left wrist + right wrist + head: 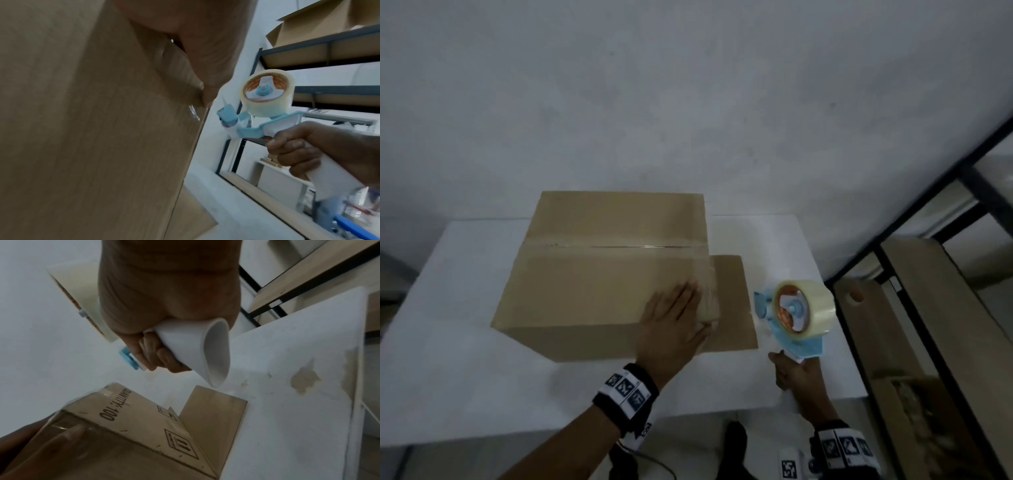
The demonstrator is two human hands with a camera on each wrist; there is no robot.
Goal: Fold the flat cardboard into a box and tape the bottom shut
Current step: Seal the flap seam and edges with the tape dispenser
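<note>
Lower centre of head view: left hand (671,329) lies flat, fingers spread, pressing the tape end (707,301) down over the near right corner of the box (602,274). Lower right: right hand (799,377) wrapped round the white handle of the tape dispenser (799,311), which is held just off the box's right side, apart from it; no tape seen running between them, though blur makes this uncertain

Box stands formed at frame centre on the white table (465,359), upturned face closed, a clear tape strip (619,246) along the centre seam, left edge to right edge and over the side

Judgement: folding done, seam taped; what remains is smoothing the end, possibly extra strips, then setting the dispenser down

One loose flap (732,301) lies flat on the table to the right of the box, under the dispenser's path. Black-framed shelving (928,308) at right edge. Grey wall (688,85) fills the upper frame
</note>
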